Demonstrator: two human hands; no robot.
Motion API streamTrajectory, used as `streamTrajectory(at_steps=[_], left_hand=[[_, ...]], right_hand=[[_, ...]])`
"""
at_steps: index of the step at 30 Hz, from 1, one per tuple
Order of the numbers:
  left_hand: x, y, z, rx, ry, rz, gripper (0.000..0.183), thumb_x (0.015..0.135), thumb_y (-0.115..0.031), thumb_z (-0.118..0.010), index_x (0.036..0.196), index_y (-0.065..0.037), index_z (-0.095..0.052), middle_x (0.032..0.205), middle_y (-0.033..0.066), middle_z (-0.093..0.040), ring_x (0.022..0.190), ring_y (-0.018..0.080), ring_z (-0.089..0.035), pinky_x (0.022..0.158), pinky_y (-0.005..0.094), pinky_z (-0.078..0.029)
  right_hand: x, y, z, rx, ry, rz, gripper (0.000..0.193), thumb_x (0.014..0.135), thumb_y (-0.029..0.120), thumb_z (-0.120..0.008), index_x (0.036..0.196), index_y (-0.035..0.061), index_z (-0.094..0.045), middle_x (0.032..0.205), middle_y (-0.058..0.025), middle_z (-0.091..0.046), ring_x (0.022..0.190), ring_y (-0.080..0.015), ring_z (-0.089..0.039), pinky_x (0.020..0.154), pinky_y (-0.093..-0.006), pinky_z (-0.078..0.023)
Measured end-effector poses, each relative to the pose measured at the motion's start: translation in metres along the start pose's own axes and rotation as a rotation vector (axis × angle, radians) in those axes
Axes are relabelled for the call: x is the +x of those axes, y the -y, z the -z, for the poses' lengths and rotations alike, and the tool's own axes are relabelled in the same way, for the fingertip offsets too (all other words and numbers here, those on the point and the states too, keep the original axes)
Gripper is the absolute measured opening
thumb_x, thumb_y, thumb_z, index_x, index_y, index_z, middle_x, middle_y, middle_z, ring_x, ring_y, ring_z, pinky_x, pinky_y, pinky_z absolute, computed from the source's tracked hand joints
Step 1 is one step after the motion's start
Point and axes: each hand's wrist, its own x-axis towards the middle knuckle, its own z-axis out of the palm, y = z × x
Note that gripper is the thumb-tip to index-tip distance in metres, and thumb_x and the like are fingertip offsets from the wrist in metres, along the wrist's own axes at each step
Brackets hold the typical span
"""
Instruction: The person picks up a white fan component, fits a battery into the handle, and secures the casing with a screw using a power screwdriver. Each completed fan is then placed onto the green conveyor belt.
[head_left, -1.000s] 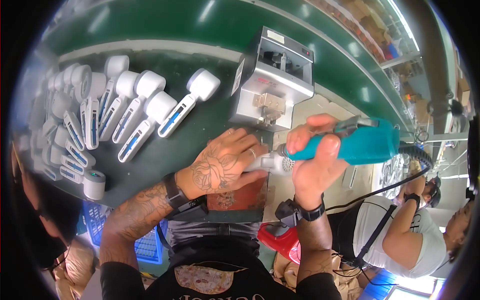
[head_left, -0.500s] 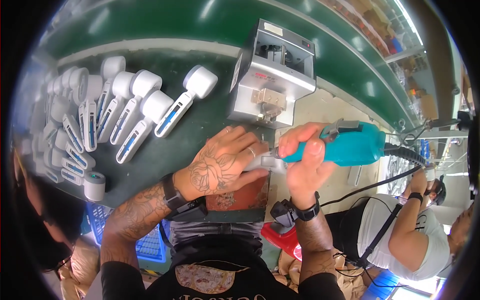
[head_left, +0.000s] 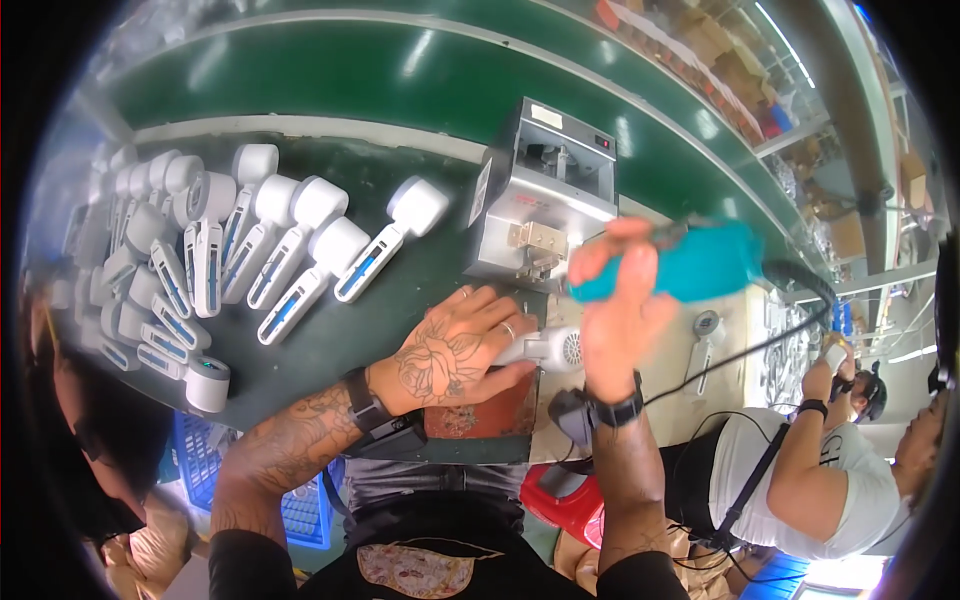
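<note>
My left hand [head_left: 450, 355] is closed around the handle of a white handheld fan [head_left: 566, 350], which lies flat at the bench's near edge by a reddish-brown pad [head_left: 480, 412]. The fan's round, slotted head points right; the fingers hide most of its handle. In my right hand [head_left: 622, 325] is a teal electric screwdriver [head_left: 710, 262], raised over the fan and blurred by motion. Its tip is hidden or smeared, so I cannot make it out. Just beyond both hands stands a silver screw feeder [head_left: 545, 195].
Several white handheld fans [head_left: 290, 240] lie in rows on the left of the green bench. Another fan [head_left: 705, 345] rests at the right. A black cord [head_left: 735, 360] crosses there. Below are a blue basket [head_left: 195, 450] and a red object [head_left: 560, 505]. A co-worker [head_left: 800, 470] sits to the right.
My right hand has lifted the screwdriver up and away from the fan's handle, uncovering the fan's round head. The left hand keeps its hold on the fan. The whole view has shifted slightly.
</note>
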Motion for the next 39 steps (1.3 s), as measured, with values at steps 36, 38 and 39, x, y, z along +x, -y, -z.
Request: streamTrajectory(at_steps=[36, 38, 39], left_hand=[[0.006, -0.003, 0.000, 0.036, 0.029, -0.010, 0.042, 0.077, -0.017, -0.073, 0.119, -0.009, -0.065, 0.103, 0.0076, -0.063, 0.091, 0.0307, -0.058, 0.082, 0.0417, -0.045], [0.005, -0.004, -0.001, 0.021, 0.137, 0.046, 0.044, 0.077, -0.019, -0.072, 0.120, -0.009, -0.065, 0.110, 0.0083, -0.061, 0.096, 0.0285, -0.057, 0.086, 0.0408, -0.044], [0.002, -0.004, -0.006, 0.018, 0.100, 0.020, 0.045, 0.078, -0.019, -0.072, 0.122, -0.009, -0.064, 0.112, 0.0084, -0.060, 0.097, 0.0281, -0.055, 0.086, 0.0404, -0.044]], right_hand=[[-0.069, 0.004, 0.037, 0.308, 0.048, -0.233, 0.034, 0.095, 0.032, -0.067, 0.097, 0.0035, -0.048, 0.080, -0.0069, -0.047, 0.071, -0.0198, -0.050, 0.063, -0.0364, -0.044], [-0.072, -0.002, 0.039, 0.262, 0.087, -0.143, 0.027, 0.098, 0.026, -0.060, 0.092, 0.0028, -0.049, 0.081, -0.0080, -0.052, 0.074, -0.0176, -0.053, 0.064, -0.0320, -0.046], [-0.073, -0.003, 0.039, 0.256, 0.088, -0.140, 0.029, 0.099, 0.029, -0.060, 0.091, 0.0032, -0.048, 0.079, -0.0073, -0.052, 0.070, -0.0164, -0.053, 0.062, -0.0309, -0.046]])
